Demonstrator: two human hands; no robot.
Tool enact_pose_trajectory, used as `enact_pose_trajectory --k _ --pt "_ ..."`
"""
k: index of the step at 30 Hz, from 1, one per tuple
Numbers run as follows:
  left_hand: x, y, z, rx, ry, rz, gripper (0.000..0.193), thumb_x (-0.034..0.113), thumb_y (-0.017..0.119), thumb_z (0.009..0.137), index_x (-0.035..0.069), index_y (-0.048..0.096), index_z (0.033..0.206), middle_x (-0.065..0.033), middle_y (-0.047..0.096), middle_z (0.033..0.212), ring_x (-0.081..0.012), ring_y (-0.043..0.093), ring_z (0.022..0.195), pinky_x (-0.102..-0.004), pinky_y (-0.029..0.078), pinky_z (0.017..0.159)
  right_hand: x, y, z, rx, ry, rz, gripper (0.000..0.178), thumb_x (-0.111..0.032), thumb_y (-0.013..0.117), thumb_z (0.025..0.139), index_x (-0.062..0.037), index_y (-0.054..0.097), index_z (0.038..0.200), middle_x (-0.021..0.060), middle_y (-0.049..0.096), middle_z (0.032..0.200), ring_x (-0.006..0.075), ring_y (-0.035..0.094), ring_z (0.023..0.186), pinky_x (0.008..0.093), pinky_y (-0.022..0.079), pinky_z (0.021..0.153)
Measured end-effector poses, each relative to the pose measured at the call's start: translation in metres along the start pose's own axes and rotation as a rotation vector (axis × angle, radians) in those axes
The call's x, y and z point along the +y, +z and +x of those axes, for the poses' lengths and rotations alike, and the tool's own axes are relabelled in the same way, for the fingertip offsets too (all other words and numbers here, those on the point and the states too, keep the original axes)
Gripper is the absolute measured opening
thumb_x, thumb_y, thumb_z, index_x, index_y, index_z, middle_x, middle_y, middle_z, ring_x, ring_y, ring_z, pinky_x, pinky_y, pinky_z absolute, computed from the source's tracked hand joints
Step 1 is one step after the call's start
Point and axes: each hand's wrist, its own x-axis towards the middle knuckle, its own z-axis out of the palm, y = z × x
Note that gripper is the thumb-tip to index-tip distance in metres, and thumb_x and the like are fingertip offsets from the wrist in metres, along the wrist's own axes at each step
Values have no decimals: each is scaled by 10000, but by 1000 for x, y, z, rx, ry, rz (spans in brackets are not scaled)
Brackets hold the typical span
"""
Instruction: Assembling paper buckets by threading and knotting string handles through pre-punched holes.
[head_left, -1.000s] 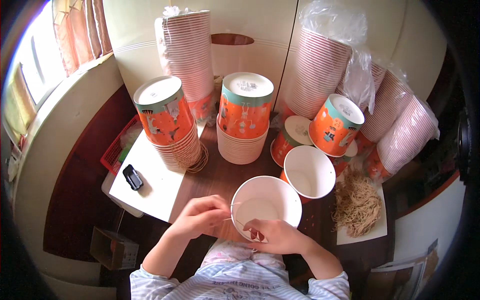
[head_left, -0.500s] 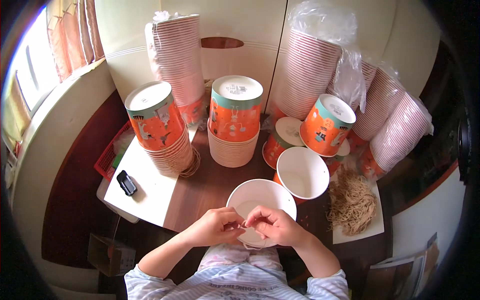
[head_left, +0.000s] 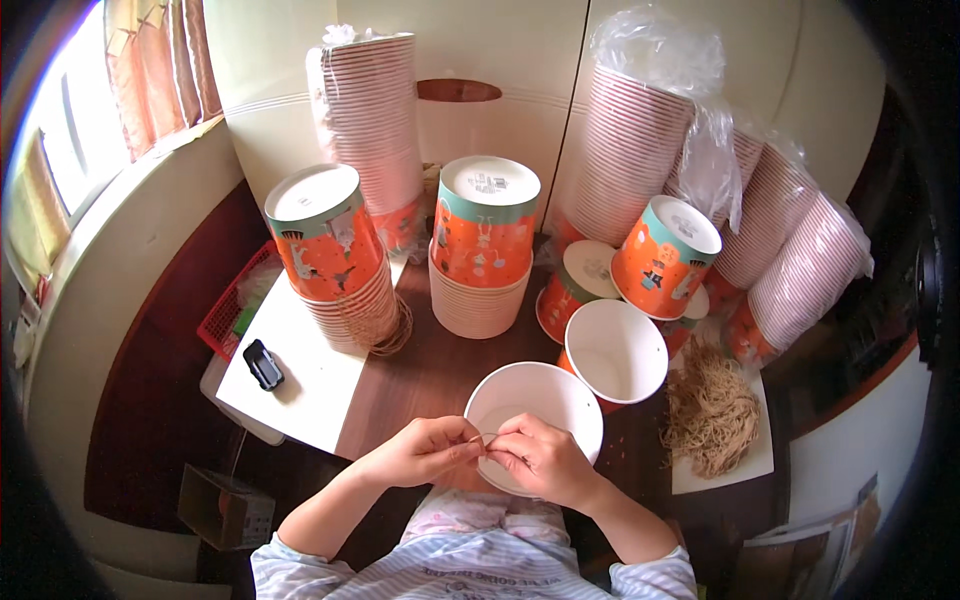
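My left hand [head_left: 428, 450] and my right hand [head_left: 548, 464] meet fingertip to fingertip over the near rim of an open paper bucket [head_left: 550, 392] with a white inside. Both hands are closed in a pinch. Between them shows a small loop of thin brownish cord [head_left: 487, 436]; its ends are hidden by the fingers. Touching that bucket on its far right side, a second open bucket [head_left: 616, 352] leans with its white inside showing. To the right, a tangled heap of tan cords [head_left: 712, 412] lies on a white sheet [head_left: 728, 478].
Upturned orange and green bucket stacks stand at the left [head_left: 325, 245] and centre [head_left: 487, 240]. Bagged stacks [head_left: 632, 140] rise behind. A small black tray [head_left: 263, 366] sits on a white board [head_left: 290, 408], near a red basket [head_left: 228, 318]. A cord coil [head_left: 388, 328] hangs beside the left stack.
The whole view has shifted slightly, moving the scene a little right. My hands stay together at the bucket's rim, fingers slightly rearranged, and the cord loop now shows between them.
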Motion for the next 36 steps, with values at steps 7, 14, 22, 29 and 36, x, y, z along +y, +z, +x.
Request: enact_pose_trajectory --k 7,14,22,29,36 --pt "-6 -5 -1 -36 71 57 154 114 461 905 -28 514 936 -31 569 849 -85 519 824 -233 427 740 -5 2 5 18 29 76 125 -107 638 718 -49 615 826 72 560 862 234 593 749 333 493 646" --pt "-2 -6 1 13 28 -11 154 125 459 908 -21 506 913 -31 570 834 -83 526 805 -226 426 723 -7 0 7 103 76 54 87 -30 634 692 -41 617 777 60 571 824 196 587 675 292 482 554" --pt "-9 -12 4 113 -18 -263 31 6 522 843 -4 497 827 -65 597 816 -122 581 826 -236 459 741 -25 7 -4 0 -107 -260 94 -161 661 669 -162 618 753 4 529 822 168 564 729 293 482 586" --pt "-5 -11 0 166 -77 75 102 8 603 784 -5 504 806 -41 581 784 -81 547 745 -218 453 658 -23 8 6 134 48 -166 183 -139 719 651 -80 631 799 34 530 784 203 565 668 313 478 582" --pt "2 -5 1 204 -45 169 135 66 590 812 -4 498 882 -43 581 775 -79 553 745 -222 450 648 -13 21 9 136 71 -126 126 -109 666 679 -75 617 790 45 563 781 212 582 698 330 485 608"
